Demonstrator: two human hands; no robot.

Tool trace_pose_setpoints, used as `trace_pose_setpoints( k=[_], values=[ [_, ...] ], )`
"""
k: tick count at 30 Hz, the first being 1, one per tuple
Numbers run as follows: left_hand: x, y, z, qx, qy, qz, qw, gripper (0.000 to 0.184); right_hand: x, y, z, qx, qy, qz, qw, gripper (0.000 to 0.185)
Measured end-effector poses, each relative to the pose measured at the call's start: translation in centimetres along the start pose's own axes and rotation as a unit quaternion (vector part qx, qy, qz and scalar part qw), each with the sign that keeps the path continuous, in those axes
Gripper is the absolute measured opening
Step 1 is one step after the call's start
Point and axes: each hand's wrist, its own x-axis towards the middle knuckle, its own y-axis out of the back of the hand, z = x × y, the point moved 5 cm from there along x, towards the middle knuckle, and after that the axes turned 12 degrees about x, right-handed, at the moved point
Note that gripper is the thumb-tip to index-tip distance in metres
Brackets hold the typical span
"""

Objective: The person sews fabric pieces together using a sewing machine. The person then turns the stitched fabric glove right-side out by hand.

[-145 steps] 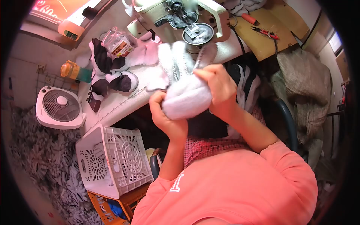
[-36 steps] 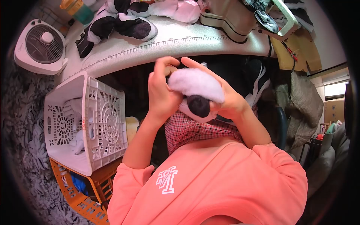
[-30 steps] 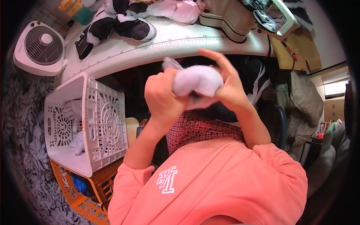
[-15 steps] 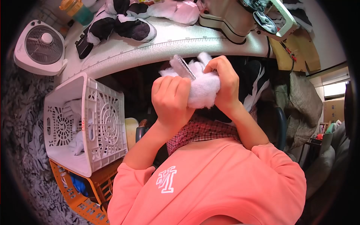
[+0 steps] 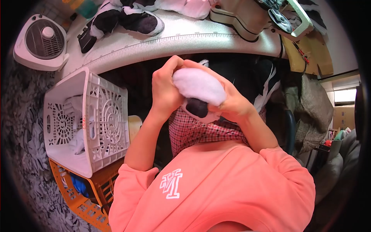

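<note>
Between my hands, in front of my lap, is a white fleecy fabric piece with a rounded, smooth face upward. A black patch and pale pinkish fabric show at its lower side. My left hand wraps round its left edge, the fingers curled over the far side. My right hand grips its right edge, with fingers reaching behind the top. Most fingertips are hidden by the fleece. A small striped end pokes out beyond the fingers at the top.
Ahead is a pale worktable with a printed ruler scale, black-and-white fleecy pieces and a sewing machine. At left stand a fan and a white crate on an orange crate. Grey fabric scraps are heaped beside them.
The fleecy piece has been turned, so its smooth white face and black patch now show instead of a seamed opening. My left hand has moved up; my right has slid lower.
</note>
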Motion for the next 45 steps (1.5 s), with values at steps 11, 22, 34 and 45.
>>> trace_pose_setpoints(
  k=[11, 22, 34, 45],
  values=[
    [-0.7, -1.7, -1.7, -0.198, 0.095, -0.089, 0.972, 0.018, -0.5, -0.8, 0.9, -0.071, -0.034, 0.033, 0.996, 0.101],
    [-1.1, -2.0, -0.6, -0.221, 0.031, -0.104, 0.969, 0.019, -0.3, -0.2, 1.4, -0.019, -0.018, -0.122, 0.992, 0.111],
    [-2.0, -0.1, 3.1, 0.198, -0.07, 0.067, 0.975, 0.042, 0.1, 2.6, -1.2, -0.199, 0.157, 0.16, 0.954, 0.079],
    [-2.4, -1.4, 3.3, 0.258, -0.185, 0.12, 0.941, 0.025, -0.8, -2.9, -3.7, -0.694, 0.39, -0.01, 0.605, 0.049]
  ],
)
